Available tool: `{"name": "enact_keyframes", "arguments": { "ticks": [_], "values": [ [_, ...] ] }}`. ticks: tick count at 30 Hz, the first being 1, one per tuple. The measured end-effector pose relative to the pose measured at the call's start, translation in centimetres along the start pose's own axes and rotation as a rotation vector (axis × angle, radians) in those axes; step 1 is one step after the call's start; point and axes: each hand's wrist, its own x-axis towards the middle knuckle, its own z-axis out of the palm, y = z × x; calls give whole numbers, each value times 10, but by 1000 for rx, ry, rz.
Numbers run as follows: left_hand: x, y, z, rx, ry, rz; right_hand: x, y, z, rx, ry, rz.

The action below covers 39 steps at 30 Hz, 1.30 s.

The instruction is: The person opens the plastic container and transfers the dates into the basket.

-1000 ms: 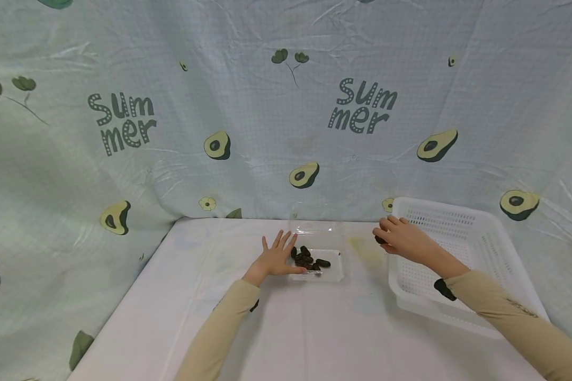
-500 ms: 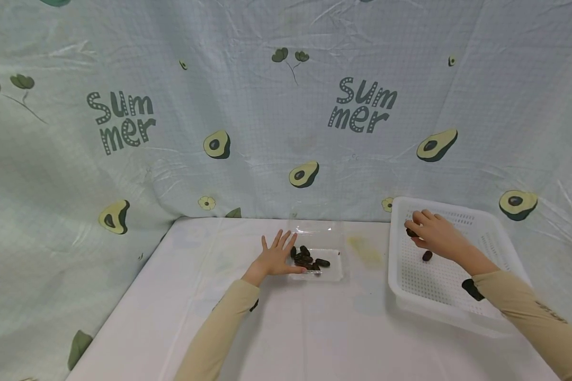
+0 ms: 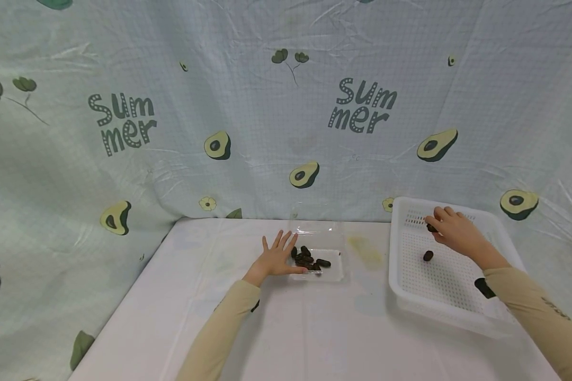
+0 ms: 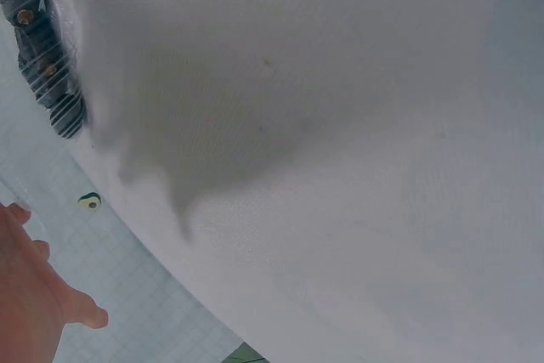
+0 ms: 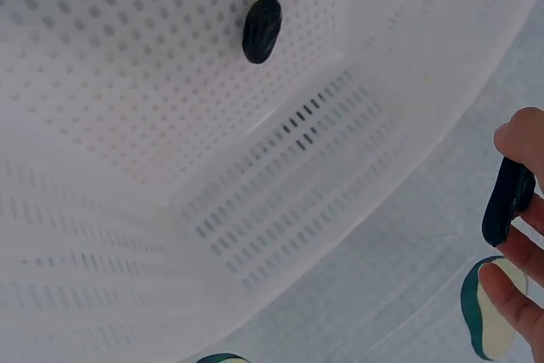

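In the head view my left hand (image 3: pixel 273 262), fingers spread, rests at the left edge of a clear plastic box (image 3: pixel 333 272) holding several dark, oblong dates (image 3: pixel 305 259). The left wrist view shows part of that hand (image 4: pixel 34 295) and dates (image 4: pixel 47 57) behind ribbed plastic. Over the back of a white perforated basket (image 3: pixel 400 286), my right hand (image 3: pixel 459 233) pinches a dark date (image 3: pixel 431 228) between thumb and fingers. The right wrist view shows this held date (image 5: pixel 507 201) clearly. A single date (image 5: pixel 262 31) lies on the basket floor.
The box's transparent lid (image 3: pixel 316 219) stands raised at its back. Behind the white-covered table (image 3: pixel 286 328) hangs a curtain (image 3: pixel 257 106) printed with avocados. The basket's tall walls (image 5: pixel 280 210) rise at the right side of the table.
My right hand has moved rightward from beside the basket's left rim to over it, carrying the pinched date. The date on the basket floor has come into view. The left hand stays put.
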Motion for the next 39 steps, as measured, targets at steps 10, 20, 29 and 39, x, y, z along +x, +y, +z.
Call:
{"name": "enact_keyframes", "arguments": {
  "ticks": [10, 20, 29, 39],
  "values": [
    [-1, 1, -2, 5, -10, -9, -17, 15, 9, -22, -68, 113],
    [0, 0, 0, -6, -3, -6, -32, 20, 21, -29, -87, 179],
    [-1, 0, -1, -8, 6, -1, -41, 19, 30, -37, -159, 225],
    [-2, 1, -1, -9, 0, -5, -49, 15, 35, -40, -184, 234]
  ]
}}
